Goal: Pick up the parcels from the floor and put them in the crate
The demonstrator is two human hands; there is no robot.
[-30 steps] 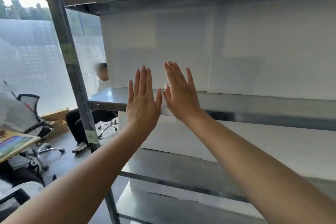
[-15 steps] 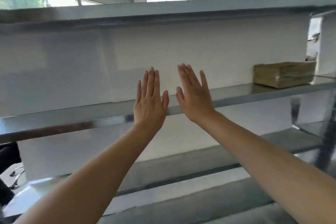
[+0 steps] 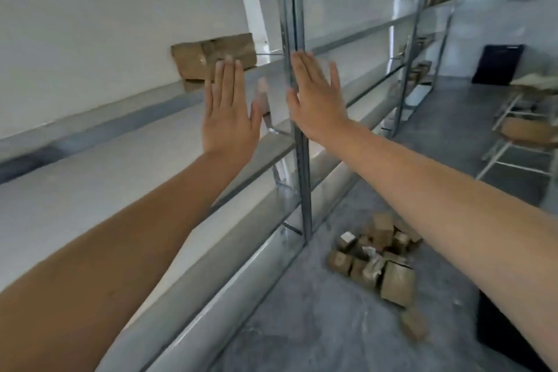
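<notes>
Parcels: a heap of small brown cardboard parcels (image 3: 377,263) is seen lying on the grey concrete floor (image 3: 317,326), just beside the foot of the shelving; one stray parcel (image 3: 413,323) lies a little apart, nearer the camera.
Change of view: half a second ago only shelves and wall were framed; now the floor and the heap are brought into view, low and right of centre.
Crate: not identified with certainty; a dark object (image 3: 495,329) is cut off by the right forearm and cannot be told.
Left hand (image 3: 229,112): held up flat, fingers spread wide, nothing held; posture unchanged from the earlier frames.
Right hand (image 3: 317,100): likewise raised, open and empty, in front of the grey metal shelf upright (image 3: 297,100); contact cannot be told.
Surroundings: a flat brown cardboard box (image 3: 211,54) is noted on a shelf; a wooden chair (image 3: 525,136) stands well apart at right.
Meaning for task: the parcels are judged located; no pick-up is begun yet, and a reach down is called for.
</notes>
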